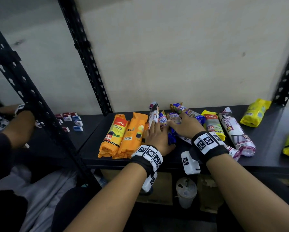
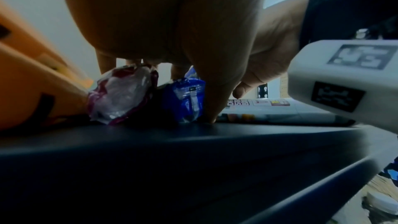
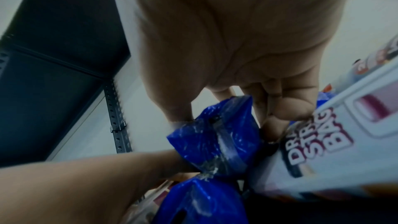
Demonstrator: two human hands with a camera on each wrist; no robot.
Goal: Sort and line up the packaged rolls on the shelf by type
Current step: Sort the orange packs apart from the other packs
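Left hand (image 1: 157,136) palm-down, fingers extended over white roll (image 1: 153,115) and blue roll (image 1: 163,120); right hand (image 1: 184,127) fingers curled gripping blue roll (image 3: 217,135); rolls mid-shelf (image 1: 173,162), right of orange packs (image 1: 123,136).

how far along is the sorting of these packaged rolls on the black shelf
Done: two orange packs lie side by side at the left. In hand: the left hand and right hand rest on the blue-wrapped rolls mid-shelf. Left: white-and-purple drawstring rolls and yellow packs lie scattered, still mixed.
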